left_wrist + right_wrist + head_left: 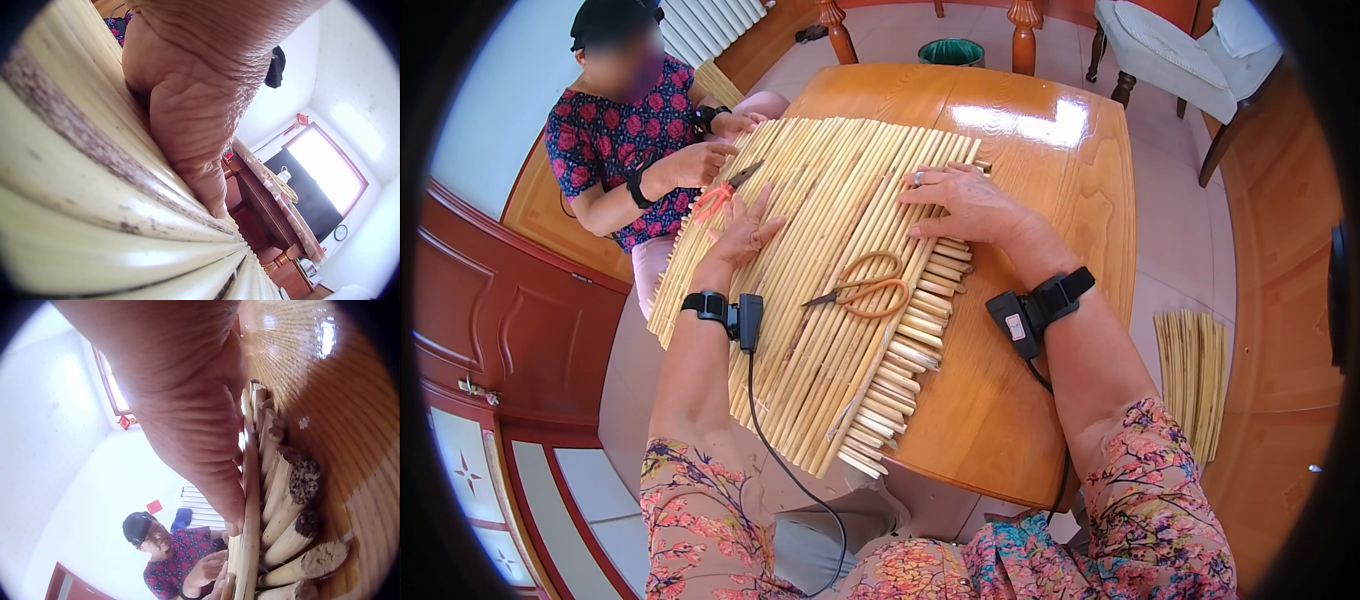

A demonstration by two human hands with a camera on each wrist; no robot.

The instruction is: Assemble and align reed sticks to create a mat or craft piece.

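Stalk mat [820,370] lies across the bench [1040,300], and most rows look joined. Left hand [745,235] and right hand [965,200] are flat, fingers straight, pressing on it. Scissors [840,292] lie idle on the mat. Loose stalks [1192,375] on the floor suggest more to add.

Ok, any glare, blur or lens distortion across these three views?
Head view: fisheye bend with dark corners, bright glare on the table. Left wrist view: the left hand fills the frame, the mat near the lens is soft, the window blown out. Right wrist view: the right hand looms close, wall washed white.
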